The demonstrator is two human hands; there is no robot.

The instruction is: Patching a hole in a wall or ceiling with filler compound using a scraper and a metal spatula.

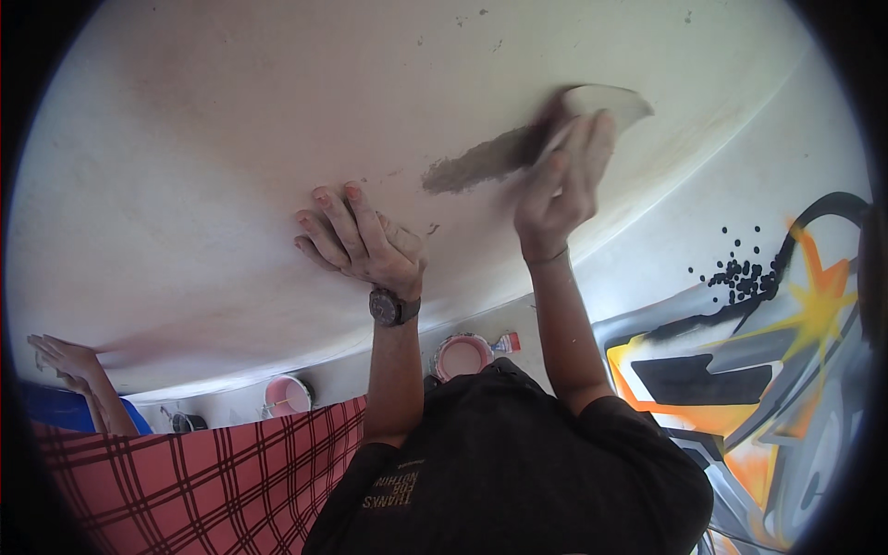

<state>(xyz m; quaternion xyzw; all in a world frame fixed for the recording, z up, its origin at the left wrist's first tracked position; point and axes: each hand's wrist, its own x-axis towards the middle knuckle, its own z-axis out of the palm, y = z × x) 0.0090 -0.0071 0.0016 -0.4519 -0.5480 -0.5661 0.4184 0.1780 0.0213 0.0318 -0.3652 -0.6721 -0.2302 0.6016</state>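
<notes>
My right hand (560,185) grips a flat pale scraper (615,102) against the off-white curved wall (213,111), high on the right. A dark grey smear (472,165) of filler runs from the blade down to the left, with small grey flecks around it. My left hand (361,240), a dark watch on its wrist, rests on the wall left of the smear, fingers apart and slightly bent, their tips reddish, with no object in it.
Another person's hands (79,365) touch the wall at far left, near red checked fabric (203,472). Pink-filled buckets (287,396) (462,356), a paintbrush (507,342) and a dark container (188,423) stand below. A graffiti-painted wall (740,388) rises at right.
</notes>
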